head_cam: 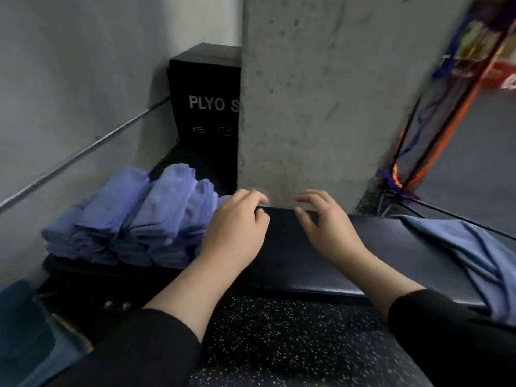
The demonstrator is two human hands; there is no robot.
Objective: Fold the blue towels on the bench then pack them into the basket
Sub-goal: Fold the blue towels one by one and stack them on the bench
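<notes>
Hands (pixel 237 227): two, over the counter (pixel 335 263)
Folded towels (pixel 134 216): several, stacked left of counter; exact count unclear
Unfolded towel (pixel 474 255): one, on counter

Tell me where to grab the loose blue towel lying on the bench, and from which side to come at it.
Take the loose blue towel with the right hand, the closer one, coming from its left. It lies crumpled in long ridges on the bench and spills over the front edge. I would pinch its upper left corner, which lies flat on the pad and looks easiest to lift.
</notes>
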